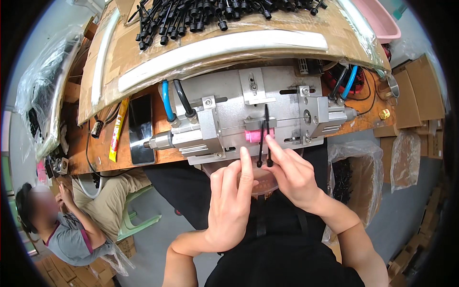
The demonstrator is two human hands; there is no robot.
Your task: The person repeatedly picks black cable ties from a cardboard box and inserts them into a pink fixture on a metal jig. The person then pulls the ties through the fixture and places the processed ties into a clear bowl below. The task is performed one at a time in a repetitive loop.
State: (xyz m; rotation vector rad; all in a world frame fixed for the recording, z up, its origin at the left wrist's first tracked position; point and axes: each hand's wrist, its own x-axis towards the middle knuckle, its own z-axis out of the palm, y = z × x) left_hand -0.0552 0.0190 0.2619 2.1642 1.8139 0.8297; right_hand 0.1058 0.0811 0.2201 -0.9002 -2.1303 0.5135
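Two thin black rods with knobbed lower ends lie side by side over the middle of a metal fixture [234, 103]. My right hand [299, 179] is closed on the right-hand black rod [267, 143], thumb and fingers pinching near its knobbed end. The left-hand black rod [261, 148] runs past a pink block [252, 137] at the fixture's front edge. Just left of the rods, my left hand [229, 203] has its index finger stretched out towards the fixture and holds nothing visible. Partly hidden below both hands is a translucent pinkish container [265, 181].
Above the fixture, a cardboard sheet [191, 60] bears a pile of black knobbed rods [191, 19]. Cylinders with blue and black hoses flank the fixture. A phone [142, 129] and yellow packet [118, 130] lie left. Another person [71, 229] sits at lower left.
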